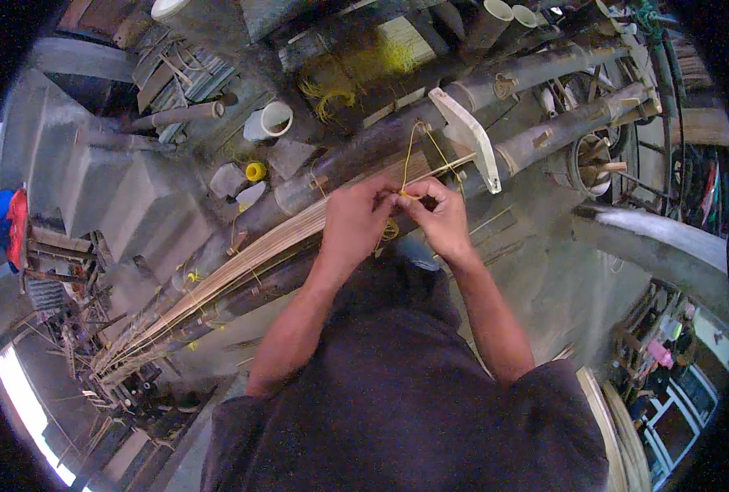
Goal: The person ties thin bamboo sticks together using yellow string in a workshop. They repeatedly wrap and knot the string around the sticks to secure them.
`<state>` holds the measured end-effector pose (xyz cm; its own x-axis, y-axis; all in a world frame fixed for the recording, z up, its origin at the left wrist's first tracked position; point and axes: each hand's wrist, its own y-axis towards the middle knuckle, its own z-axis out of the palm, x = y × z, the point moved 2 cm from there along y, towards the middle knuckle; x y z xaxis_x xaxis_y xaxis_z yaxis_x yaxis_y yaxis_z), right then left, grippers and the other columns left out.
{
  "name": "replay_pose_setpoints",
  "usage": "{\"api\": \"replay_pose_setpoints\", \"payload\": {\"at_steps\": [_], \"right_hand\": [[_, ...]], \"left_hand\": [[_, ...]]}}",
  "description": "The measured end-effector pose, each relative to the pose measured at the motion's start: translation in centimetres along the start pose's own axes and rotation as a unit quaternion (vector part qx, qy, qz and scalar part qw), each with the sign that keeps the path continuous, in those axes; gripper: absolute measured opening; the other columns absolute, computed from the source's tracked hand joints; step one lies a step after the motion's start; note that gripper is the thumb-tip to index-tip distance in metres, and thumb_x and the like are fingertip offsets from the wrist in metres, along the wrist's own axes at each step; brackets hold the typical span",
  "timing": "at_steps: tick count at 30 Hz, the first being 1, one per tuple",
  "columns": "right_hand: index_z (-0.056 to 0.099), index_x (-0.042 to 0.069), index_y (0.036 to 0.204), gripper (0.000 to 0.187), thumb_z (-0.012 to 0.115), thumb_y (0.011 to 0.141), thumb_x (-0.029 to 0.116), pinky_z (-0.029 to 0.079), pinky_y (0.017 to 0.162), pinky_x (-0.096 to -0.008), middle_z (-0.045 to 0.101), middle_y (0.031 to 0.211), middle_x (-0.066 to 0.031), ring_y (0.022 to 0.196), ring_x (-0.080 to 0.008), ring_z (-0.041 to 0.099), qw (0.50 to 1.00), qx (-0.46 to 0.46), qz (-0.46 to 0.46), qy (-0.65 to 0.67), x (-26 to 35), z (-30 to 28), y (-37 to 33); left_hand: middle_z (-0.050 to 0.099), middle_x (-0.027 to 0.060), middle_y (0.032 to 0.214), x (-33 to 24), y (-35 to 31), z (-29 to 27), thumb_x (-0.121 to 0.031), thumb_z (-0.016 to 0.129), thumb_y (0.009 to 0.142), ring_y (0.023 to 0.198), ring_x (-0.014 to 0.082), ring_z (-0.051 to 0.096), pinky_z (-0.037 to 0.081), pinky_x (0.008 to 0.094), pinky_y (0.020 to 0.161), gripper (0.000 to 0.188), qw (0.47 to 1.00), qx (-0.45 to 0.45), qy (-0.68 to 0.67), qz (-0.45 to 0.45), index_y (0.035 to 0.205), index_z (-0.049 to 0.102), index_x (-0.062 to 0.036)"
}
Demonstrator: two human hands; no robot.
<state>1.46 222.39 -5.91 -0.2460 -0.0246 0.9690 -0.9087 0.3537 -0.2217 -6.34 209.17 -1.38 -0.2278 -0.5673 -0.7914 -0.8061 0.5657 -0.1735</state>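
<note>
My left hand (354, 215) and my right hand (441, 215) meet in front of me, both pinching a thin yellow cord (407, 162). Above the fingers the cord rises in a narrow loop to the frame, its two sides spread apart. A small coil of yellow cord (390, 230) hangs just below my hands. Under and beyond my left hand runs a long bundle of thin wooden strips (278, 238), narrowing toward the lower left. It lies between two long dark poles (381, 138), with yellow ties along them. A pale, curved crosspiece (472, 135) spans the poles to the right.
A white container (277, 120), a yellow roll (255, 171) and flat stones stand beyond the poles. Loose yellow cord (336, 92) lies farther back. At right is a bucket with wood pieces (591, 170). Concrete steps (114, 193) rise at left.
</note>
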Motion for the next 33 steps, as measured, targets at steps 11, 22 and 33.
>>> {"api": "replay_pose_setpoints", "payload": {"at_steps": [11,22,33], "right_hand": [[0.054,0.004,0.077,0.01,0.058,0.073,-0.005,0.044,0.065,-0.029,0.052,0.075,-0.0044,0.069,-0.0158,0.052,0.959,-0.225,-0.045,-0.166,-3.7,-1.4,-2.1],[0.06,0.004,0.091,0.01,0.065,0.082,0.004,0.042,0.064,-0.0217,0.056,0.082,0.0011,0.075,-0.0058,0.051,0.994,0.069,0.039,-0.078,-1.6,-1.6,-4.8],[0.061,0.005,0.098,0.015,0.061,0.085,0.014,0.051,0.074,-0.0384,0.062,0.093,-0.0122,0.085,-0.0285,0.063,0.962,0.235,0.036,-0.131,-2.6,2.7,-8.5]], "left_hand": [[0.053,0.0024,0.084,3.1,0.1,-4.0,-0.021,0.048,0.098,0.075,0.0174,0.059,0.048,0.0352,0.065,0.01,0.816,-0.277,-0.484,-0.152,0.101,0.049,-0.0112],[0.038,-0.0087,0.075,7.2,-6.3,-15.1,-0.02,0.051,0.097,0.056,0.0026,0.034,0.028,0.0169,0.046,0.005,0.749,-0.333,-0.57,-0.055,0.097,0.049,-0.0156],[0.046,-0.0009,0.077,18.9,1.4,-18.1,-0.015,0.05,0.09,0.058,0.0085,0.039,0.032,0.0236,0.046,0.005,0.765,-0.45,-0.434,-0.151,0.094,0.052,-0.0124]]}}
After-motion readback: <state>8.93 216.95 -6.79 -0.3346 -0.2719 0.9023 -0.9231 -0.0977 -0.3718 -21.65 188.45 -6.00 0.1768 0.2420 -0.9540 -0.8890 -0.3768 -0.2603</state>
